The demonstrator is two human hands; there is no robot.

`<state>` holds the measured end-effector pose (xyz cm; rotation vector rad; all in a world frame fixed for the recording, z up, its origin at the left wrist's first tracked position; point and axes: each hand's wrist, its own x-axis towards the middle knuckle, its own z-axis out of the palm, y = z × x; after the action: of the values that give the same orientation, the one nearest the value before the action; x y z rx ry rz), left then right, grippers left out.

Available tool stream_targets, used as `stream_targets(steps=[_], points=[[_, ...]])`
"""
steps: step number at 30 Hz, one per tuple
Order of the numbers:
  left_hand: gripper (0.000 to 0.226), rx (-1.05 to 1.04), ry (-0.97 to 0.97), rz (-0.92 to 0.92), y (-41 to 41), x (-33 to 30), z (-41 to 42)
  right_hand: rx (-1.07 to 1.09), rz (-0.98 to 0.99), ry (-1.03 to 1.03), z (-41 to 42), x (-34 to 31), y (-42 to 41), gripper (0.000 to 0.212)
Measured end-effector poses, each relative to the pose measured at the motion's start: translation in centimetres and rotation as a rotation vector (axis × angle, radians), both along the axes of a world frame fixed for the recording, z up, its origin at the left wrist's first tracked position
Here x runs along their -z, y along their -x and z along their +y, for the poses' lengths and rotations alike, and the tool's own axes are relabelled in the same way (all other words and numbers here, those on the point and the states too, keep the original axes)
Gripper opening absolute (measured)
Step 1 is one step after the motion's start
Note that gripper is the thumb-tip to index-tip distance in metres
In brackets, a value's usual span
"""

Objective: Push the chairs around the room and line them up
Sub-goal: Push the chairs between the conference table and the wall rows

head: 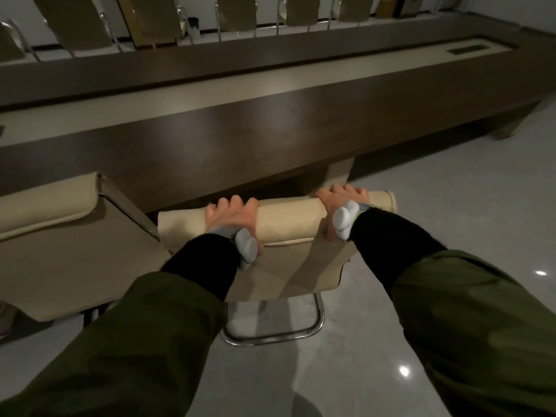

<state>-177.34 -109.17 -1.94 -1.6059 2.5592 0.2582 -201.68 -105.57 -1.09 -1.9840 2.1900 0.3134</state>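
Observation:
A beige padded chair [290,218] with a chrome sled base stands in front of me, its seat tucked under the long dark table [270,124]. My left hand [231,219] grips the left part of the rolled top of its backrest, fingers over the front and thumb behind. My right hand [341,207] grips the right end of the same roll. A second beige chair [51,236] stands close beside it on the left, also facing the table.
Several more chairs [237,13] line the far side of the table. A table leg [338,173] stands just beyond the gripped chair. Pale glossy floor [451,206] spreads to the right and behind. A dark inset panel [464,50] sits near the table's right end.

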Motion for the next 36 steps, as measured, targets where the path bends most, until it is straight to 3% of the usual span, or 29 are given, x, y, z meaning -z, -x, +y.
stream_targets(steps=[4, 10, 14, 20, 27, 34, 36], points=[[0.081, 0.004, 0.048, 0.013, 0.2, 0.5, -2.4, -0.011, 0.029, -0.027, -2.6, -0.1, 0.4, 0.087], [0.068, -0.057, 0.283, 0.02, 2.5, 2.2, -5.0, -0.041, 0.072, -0.057, -7.1, 0.1, 2.6, 0.089], [0.08, -0.087, 0.343, -0.027, 4.4, 1.9, -7.0, -0.081, 0.055, -0.071, -10.0, -0.1, 4.8, 0.086], [0.085, -0.126, 0.069, -0.043, 7.9, 0.6, -10.4, -0.149, 0.05, -0.041, -14.2, 0.0, 8.4, 0.081], [0.087, -0.247, 0.072, -0.064, 12.0, 0.9, -14.2, -0.253, -0.03, 0.008, -19.5, -0.3, 12.7, 0.073], [0.092, -0.279, 0.054, -0.051, 14.1, 0.7, -17.2, -0.254, -0.079, 0.078, -23.0, -0.2, 14.6, 0.041], [0.092, -0.296, 0.048, -0.06, 14.5, 0.7, -18.1, -0.249, -0.085, 0.113, -23.8, 0.0, 14.8, 0.04]])
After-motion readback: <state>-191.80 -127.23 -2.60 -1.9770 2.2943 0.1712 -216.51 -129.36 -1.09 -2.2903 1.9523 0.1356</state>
